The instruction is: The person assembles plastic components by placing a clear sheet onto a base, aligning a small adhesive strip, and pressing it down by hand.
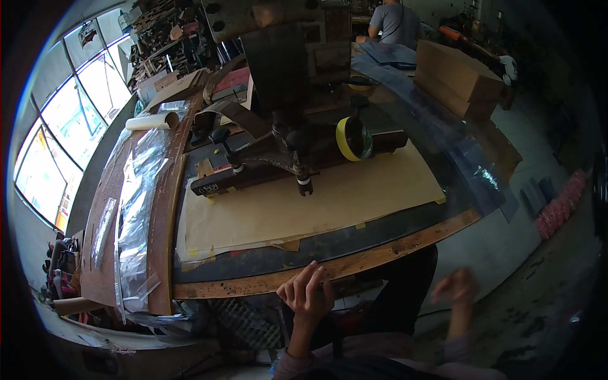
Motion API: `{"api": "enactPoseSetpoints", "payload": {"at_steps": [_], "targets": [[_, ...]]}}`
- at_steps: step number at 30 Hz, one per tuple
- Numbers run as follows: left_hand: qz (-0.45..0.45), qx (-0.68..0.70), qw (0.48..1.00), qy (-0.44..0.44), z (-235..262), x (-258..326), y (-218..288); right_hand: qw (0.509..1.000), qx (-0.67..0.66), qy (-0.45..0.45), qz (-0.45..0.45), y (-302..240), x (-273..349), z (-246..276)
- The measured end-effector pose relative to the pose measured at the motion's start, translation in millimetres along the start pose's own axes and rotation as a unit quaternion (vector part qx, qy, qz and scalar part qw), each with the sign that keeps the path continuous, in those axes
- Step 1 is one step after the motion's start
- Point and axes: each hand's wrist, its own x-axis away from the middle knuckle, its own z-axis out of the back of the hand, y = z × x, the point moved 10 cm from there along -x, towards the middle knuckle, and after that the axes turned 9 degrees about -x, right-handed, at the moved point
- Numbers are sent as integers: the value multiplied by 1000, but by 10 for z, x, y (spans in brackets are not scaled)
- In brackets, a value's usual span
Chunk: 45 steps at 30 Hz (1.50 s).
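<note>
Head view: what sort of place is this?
Probably a small fabrication workshop: a heavy dark press-like machine overhangs a wood-edged worktable, clear plastic sheeting lies at left, and a rack behind is crammed with flat pieces.

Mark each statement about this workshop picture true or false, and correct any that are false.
1. The left hand is close to the wooden edge strip. True.
2. The right hand is holding the yellow ring. False: it is well apart from the ring.
3. The large sheet below the dark machine is bright blue. False: it is tan.
4. A cardboard box stands to the right of the machine. True.
5. The pale tube lies to the right of the machine. False: it lies to the left.
</note>
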Motion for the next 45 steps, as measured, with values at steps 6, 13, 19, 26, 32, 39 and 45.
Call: {"api": "enactPoseSetpoints", "payload": {"at_steps": [6,13,19,26,32,39,45], "targets": [[-238,214,928,-192,-80,91,745,862,203,112,-452,1692,386,-240],[-323,253,859,-306,-103,861,846,830,412,-116,-357,735,-153,136],[-285,200,846,-404,-332,1554,596,925,318,172,-116,238,-442,181],[-214,-33,814,-538,-1314,2489,-220,908,279,278,-140,1100,-63,363],[28,93,833,-544,-906,1289,-519,898,302,173,-270,1413,183,2],[180,554,685,-437,-332,498,11,894,262,234,-277,1278,143,4],[258,587,622,-450,-299,617,400,737,559,141,-352,1002,-60,-183]]}}
